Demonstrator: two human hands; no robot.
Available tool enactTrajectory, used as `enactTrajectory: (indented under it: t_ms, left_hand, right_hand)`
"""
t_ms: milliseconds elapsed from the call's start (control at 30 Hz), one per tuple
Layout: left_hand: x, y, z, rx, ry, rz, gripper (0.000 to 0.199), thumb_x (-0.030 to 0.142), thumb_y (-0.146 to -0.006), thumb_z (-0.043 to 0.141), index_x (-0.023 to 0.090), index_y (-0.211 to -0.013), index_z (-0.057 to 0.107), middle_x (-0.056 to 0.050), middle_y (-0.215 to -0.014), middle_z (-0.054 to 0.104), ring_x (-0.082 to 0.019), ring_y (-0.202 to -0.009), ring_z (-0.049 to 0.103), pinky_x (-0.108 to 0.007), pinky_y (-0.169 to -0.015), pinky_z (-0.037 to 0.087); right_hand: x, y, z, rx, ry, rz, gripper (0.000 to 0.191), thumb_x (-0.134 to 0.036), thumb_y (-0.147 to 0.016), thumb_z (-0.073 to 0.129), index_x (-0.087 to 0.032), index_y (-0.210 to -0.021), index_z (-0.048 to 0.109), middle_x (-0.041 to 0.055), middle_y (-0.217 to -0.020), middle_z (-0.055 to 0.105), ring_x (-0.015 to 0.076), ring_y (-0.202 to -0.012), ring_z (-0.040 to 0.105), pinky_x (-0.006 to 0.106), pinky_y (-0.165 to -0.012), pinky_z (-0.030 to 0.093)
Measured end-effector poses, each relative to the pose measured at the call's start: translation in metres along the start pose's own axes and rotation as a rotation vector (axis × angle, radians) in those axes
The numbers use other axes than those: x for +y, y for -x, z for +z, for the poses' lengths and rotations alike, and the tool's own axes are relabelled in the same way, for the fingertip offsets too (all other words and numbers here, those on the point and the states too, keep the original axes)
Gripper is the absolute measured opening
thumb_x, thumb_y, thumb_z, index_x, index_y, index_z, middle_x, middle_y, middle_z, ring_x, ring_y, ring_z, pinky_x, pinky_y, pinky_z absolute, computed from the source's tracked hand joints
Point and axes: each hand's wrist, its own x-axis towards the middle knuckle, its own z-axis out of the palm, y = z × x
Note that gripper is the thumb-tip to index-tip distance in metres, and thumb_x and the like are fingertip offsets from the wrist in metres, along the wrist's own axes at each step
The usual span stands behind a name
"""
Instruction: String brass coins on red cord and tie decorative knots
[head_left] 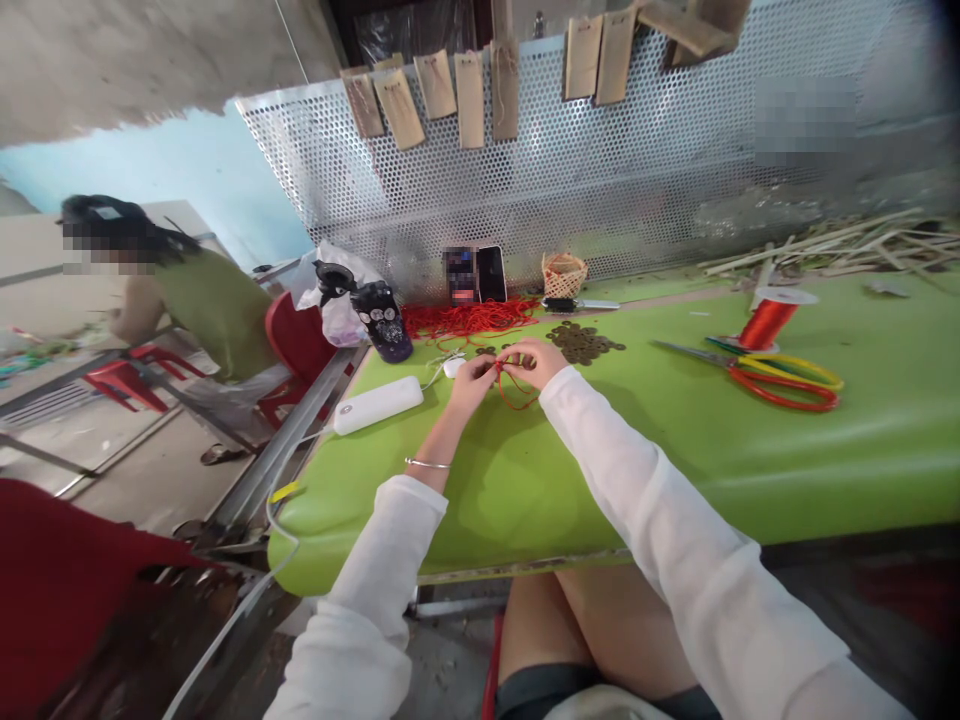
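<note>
Though thin, red cord (499, 367) between fingers (517, 353).

The hands (535, 363) hide part of the red cord (514, 406).

Green tabletop (810, 470) is lying open to the right of the right hand (532, 362), leaving a low lane until the scissors (750, 370) are barring it, blades pointing inward, the red spool (769, 318) standing just behind. Ahead, a tangle of red cords (472, 318) and a heap of coin-like discs (581, 343) are crowding the way. Leftward, a long white device (379, 405) is blocking the left hand (475, 380), a dark tumbler (382, 322) rising beyond. Nearer in, bare green is running between both forearms.
</note>
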Motion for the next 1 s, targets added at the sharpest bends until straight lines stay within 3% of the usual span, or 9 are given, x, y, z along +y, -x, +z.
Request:
enactTrajectory:
  t_ms: [400,567,700,867,1000]
  left_hand:
    - [0.004,0.0,0.001,-0.033,0.021,-0.002,0.016,0.028,-0.072,0.063,0.012,-0.076,0.062,0.004,-0.053,0.053,-0.006,-0.045,0.045,-0.02,-0.047,0.036]
    - [0.009,0.003,0.003,-0.051,-0.012,-0.008,0.015,0.028,-0.068,0.063,0.013,-0.068,0.062,0.003,-0.052,0.054,-0.007,-0.045,0.043,-0.02,-0.045,0.032]
    - [0.01,0.003,0.003,-0.043,-0.032,-0.008,0.016,0.029,-0.068,0.061,0.013,-0.066,0.061,0.003,-0.052,0.053,-0.007,-0.045,0.043,-0.02,-0.045,0.032]
    - [0.013,0.004,0.005,-0.053,-0.035,-0.006,0.022,0.036,-0.069,0.061,0.014,-0.069,0.061,0.003,-0.053,0.053,-0.007,-0.046,0.042,-0.02,-0.046,0.033]
    - [0.016,0.005,0.006,-0.069,-0.04,-0.013,0.026,0.039,-0.07,0.061,0.014,-0.066,0.06,0.002,-0.053,0.054,-0.007,-0.047,0.044,-0.021,-0.047,0.034]
  right_hand:
    - [0.001,0.0,0.007,0.045,-0.017,0.035,0.002,-0.016,-0.072,0.055,-0.015,-0.07,0.055,0.0018,-0.074,0.054,0.0085,-0.054,0.047,0.023,-0.058,0.043]
    - [-0.003,0.0,0.005,0.082,-0.039,0.063,0.014,-0.012,-0.068,0.054,-0.016,-0.079,0.061,0.0023,-0.079,0.056,0.0076,-0.051,0.042,0.023,-0.055,0.042]
    - [-0.008,0.001,0.0,0.107,-0.073,0.086,0.007,-0.016,-0.067,0.059,-0.017,-0.07,0.066,0.0034,-0.083,0.056,0.0068,-0.05,0.039,0.025,-0.058,0.042]
    - [-0.004,-0.003,0.002,0.158,-0.168,0.239,0.005,-0.012,-0.066,0.058,-0.016,-0.064,0.061,0.0012,-0.077,0.054,0.009,-0.057,0.043,0.025,-0.062,0.043]
    - [0.001,-0.007,0.006,0.12,-0.303,0.417,0.005,-0.016,-0.079,0.056,-0.014,-0.076,0.06,-0.0004,-0.075,0.056,0.0092,-0.062,0.05,0.022,-0.055,0.045]
